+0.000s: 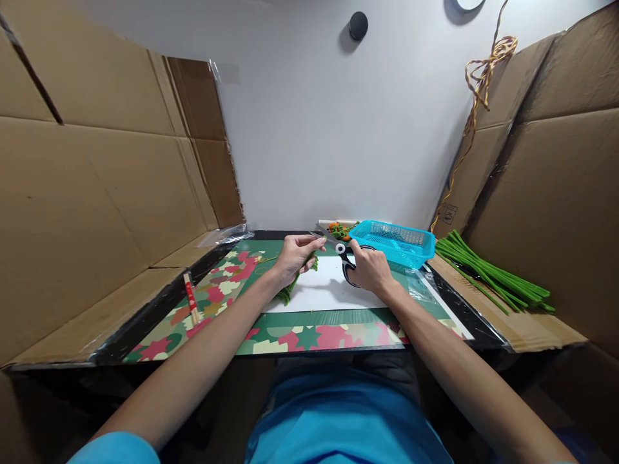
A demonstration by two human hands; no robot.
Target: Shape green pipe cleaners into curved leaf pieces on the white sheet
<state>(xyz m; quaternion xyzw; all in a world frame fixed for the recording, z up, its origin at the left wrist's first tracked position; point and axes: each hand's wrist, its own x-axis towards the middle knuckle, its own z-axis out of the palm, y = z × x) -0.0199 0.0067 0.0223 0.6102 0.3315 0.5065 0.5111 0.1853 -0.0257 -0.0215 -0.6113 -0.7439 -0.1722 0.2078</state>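
My right hand [371, 269] is closed around the black-and-white handles of a pair of scissors [341, 248]. The scissor blades are spread and point up and left, close to the fingertips of my left hand [294, 256]. That hand pinches a green pipe cleaner piece [287, 294], whose fuzzy lengths hang below the palm; part of it is hidden by the fingers. Both hands hover over a white sheet [322, 293] on the patterned mat [309, 338]. Whether the blades touch the pipe cleaner, I cannot tell.
A blue plastic basket [418, 248] stands at the back right, beside an orange-and-green fuzzy piece [338, 230]. A bundle of green pipe cleaners [493, 270] lies on cardboard at right. Red-wrapped chopsticks [190, 298] lie left. Cardboard walls [97, 187] flank the table.
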